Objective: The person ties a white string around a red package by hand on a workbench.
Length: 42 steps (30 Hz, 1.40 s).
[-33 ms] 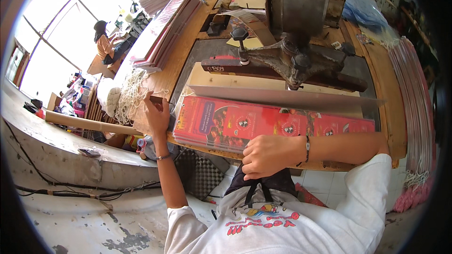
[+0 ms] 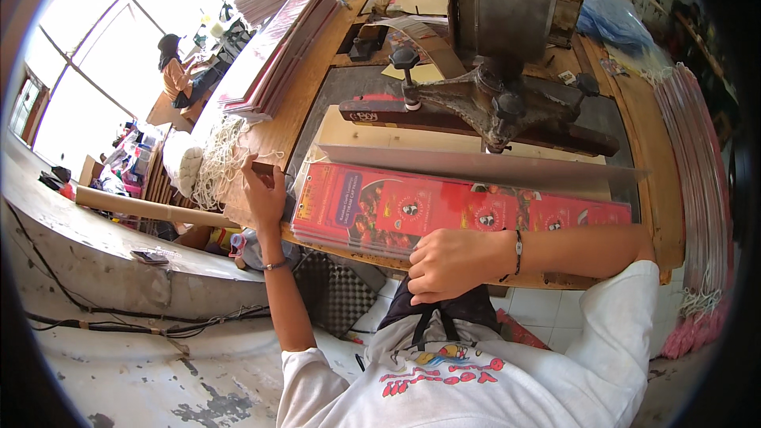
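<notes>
A stack of long red printed cardboard sheets (image 2: 444, 204) lies along the near side of the table, its layered edges toward me. My left hand (image 2: 265, 190) is at the left end of the stack, by the table's edge. Its fingers curl around a small dark brown piece, mostly hidden. My right hand (image 2: 445, 265) is closed in a loose fist at the front edge, nothing visible in it, the forearm lying across the stack's front. Behind the stack stands a long thin upright plate (image 2: 483, 165), under the dark bar (image 2: 476, 128) of a heavy press (image 2: 499, 99).
Bundles of corded sheets (image 2: 277, 47) are piled at the back left, white cords (image 2: 226, 154) hanging off them. More corded sheets (image 2: 697, 166) hang over the right edge. Blue plastic film (image 2: 614, 20) lies at the back right. A person (image 2: 182, 71) sits by the windows.
</notes>
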Available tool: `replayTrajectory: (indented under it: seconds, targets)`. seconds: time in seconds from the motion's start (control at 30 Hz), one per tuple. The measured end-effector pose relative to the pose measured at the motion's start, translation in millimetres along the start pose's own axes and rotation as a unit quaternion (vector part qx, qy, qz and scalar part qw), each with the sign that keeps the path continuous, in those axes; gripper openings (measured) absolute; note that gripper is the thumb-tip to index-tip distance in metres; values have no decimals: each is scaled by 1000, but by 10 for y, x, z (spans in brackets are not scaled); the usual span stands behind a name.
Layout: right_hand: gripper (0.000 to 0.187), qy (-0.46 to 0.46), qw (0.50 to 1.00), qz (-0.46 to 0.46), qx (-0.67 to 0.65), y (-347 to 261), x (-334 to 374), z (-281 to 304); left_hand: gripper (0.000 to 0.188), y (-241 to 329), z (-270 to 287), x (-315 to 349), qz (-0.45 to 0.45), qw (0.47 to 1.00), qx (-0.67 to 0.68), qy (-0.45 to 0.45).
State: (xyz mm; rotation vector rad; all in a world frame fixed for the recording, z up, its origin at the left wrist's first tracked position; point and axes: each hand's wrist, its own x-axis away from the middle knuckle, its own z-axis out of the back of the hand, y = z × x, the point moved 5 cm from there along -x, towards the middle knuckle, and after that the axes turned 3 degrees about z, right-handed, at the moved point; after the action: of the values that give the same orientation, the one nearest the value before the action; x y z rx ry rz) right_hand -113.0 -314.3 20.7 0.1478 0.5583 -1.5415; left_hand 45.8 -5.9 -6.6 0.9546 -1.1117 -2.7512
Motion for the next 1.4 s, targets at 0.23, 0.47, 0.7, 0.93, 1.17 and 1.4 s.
replayTrajectory:
  seconds: [0.23, 0.47, 0.7, 0.93, 1.17, 1.4]
  targets:
    - [31, -7, 1000, -13, -3, 5, -11, 6, 46, -27, 21, 2, -6, 999, 34, 37]
    - [37, 10, 1000, -6, -16, 15, -17, 3, 47, -59, -11, -23, 7, 1000, -8, 2]
    - [36, 0, 1000, -8, -9, 19, -32, 1, 46, -90, -4, -39, 0, 1000, 4, 10]
    - [37, 8, 1000, -9, -10, 20, -37, 6, 45, -50, 22, -22, 7, 999, 21, 27]
    - [36, 14, 1000, -14, -16, 44, -16, -22, 44, -67, 26, -37, -11, 999, 19, 36]
    - [33, -12, 999, -33, -25, 34, -16, -1, 42, -89, -2, -43, -9, 999, 33, 23]
